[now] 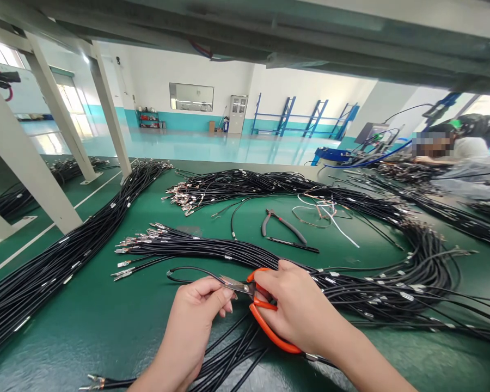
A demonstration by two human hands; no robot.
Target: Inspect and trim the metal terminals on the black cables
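Between the thumb and fingers of my left hand [200,313] a black cable [194,268] is pinched, its free part looping out to the left. My right hand [296,302] is closed round the orange handles of a pair of scissors [275,332]. The metal blades point left and reach the fingertips of my left hand; whether they touch the cable is hidden. Just beyond both hands lies a bundle of black cables [212,247] with metal terminals at the left end. More loose black cables [232,351] lie beneath my hands.
Pliers with grey and red handles [286,226] lie beyond my hands, beside a black pen-like tool [298,246]. White and copper wire scraps [322,209] are to their right. Long cable bundles [90,239] run along the left. A co-worker [453,144] sits at the far right.
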